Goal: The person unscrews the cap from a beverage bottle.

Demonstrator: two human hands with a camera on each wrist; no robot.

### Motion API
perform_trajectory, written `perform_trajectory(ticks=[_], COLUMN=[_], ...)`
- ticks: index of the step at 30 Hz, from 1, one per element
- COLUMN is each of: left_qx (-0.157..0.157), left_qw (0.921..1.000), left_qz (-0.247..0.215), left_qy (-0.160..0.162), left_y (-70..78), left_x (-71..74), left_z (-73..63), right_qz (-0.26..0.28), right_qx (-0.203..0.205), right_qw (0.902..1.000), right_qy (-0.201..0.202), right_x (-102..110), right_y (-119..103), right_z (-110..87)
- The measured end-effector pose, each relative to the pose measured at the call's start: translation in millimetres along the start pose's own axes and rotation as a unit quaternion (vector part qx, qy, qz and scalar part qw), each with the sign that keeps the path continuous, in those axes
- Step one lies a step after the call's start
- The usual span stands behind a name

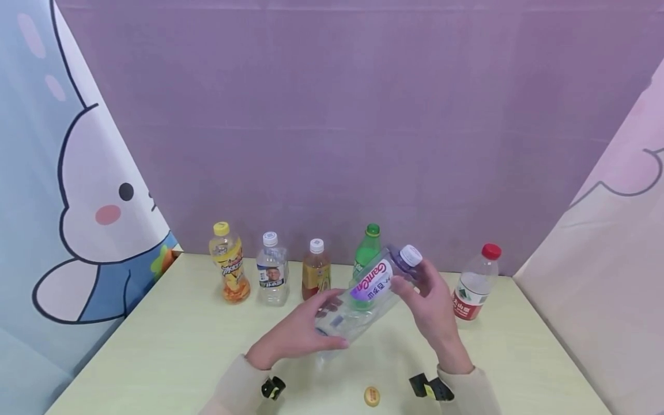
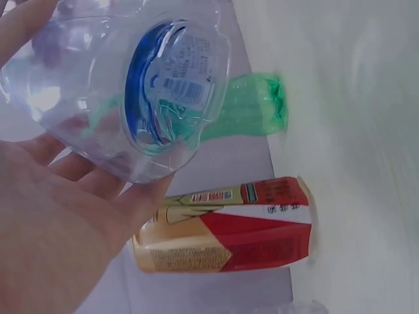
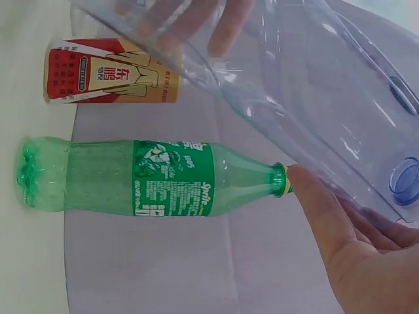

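A large clear Ganten bottle (image 1: 372,283) with a white cap is held in the air, tilted with its cap up to the right. My left hand (image 1: 293,334) grips its lower end, thumb on the near side and fingers behind. Near the neck, my right hand (image 1: 436,305) holds the bottle between thumb and fingers. The left wrist view shows the bottle's base (image 2: 173,85) with a blue ring and a small printed label. Behind the bottle stands a green Sprite bottle (image 3: 173,176), partly covered in the head view.
Along the table's back edge stand a yellow-capped bottle (image 1: 230,265), a clear white-capped bottle (image 1: 272,271), an amber-labelled bottle (image 1: 316,271) and, farther right, a red-capped bottle (image 1: 475,288). A loose yellow cap (image 1: 372,396) lies near the front of the table (image 1: 171,346).
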State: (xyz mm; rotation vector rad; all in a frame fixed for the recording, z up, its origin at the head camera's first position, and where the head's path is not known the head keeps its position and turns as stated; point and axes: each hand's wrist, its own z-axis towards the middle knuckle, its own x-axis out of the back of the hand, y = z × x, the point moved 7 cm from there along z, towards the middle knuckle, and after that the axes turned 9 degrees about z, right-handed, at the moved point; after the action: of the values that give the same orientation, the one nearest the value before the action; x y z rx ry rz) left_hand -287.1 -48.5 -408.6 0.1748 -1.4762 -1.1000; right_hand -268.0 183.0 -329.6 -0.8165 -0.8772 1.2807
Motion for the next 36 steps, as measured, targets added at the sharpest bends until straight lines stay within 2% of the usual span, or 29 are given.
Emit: perform_trajectory(ticks=[8, 16, 22, 25, 30, 33, 36], left_qx=[-0.022, -0.020, -0.010, -0.004, 0.007, 0.000, -0.001], left_qw=[0.9996, 0.9987, 0.9981, 0.9972, 0.9954, 0.9931, 0.9904], left_qz=[0.017, 0.047, 0.060, 0.074, 0.095, 0.117, 0.137], left_qy=[0.008, 0.007, -0.002, -0.002, -0.001, 0.006, 0.016], left_y=[-1.5, -6.8, -9.4, -9.9, -7.6, -3.9, -1.7], left_x=[7.4, 13.0, 17.2, 19.1, 20.6, 21.7, 24.3], left_z=[-6.0, -9.4, -11.8, -13.1, -16.2, -17.3, -19.0], right_qz=[0.004, -0.010, -0.044, -0.059, -0.054, -0.077, -0.110], right_qx=[0.000, 0.006, 0.002, 0.018, 0.040, 0.026, -0.012], right_qw=[0.9984, 0.9961, 0.9959, 0.9962, 0.9964, 0.9957, 0.9930], right_qy=[-0.056, -0.087, -0.079, -0.062, -0.052, -0.044, -0.043], right_x=[-4.2, -2.1, 9.0, 16.7, 22.3, 24.0, 24.4], right_y=[0.8, -5.1, -9.4, -12.6, -17.5, -17.2, -14.2], right_z=[-2.0, -4.8, -6.4, -7.2, -8.5, -9.3, -8.7])
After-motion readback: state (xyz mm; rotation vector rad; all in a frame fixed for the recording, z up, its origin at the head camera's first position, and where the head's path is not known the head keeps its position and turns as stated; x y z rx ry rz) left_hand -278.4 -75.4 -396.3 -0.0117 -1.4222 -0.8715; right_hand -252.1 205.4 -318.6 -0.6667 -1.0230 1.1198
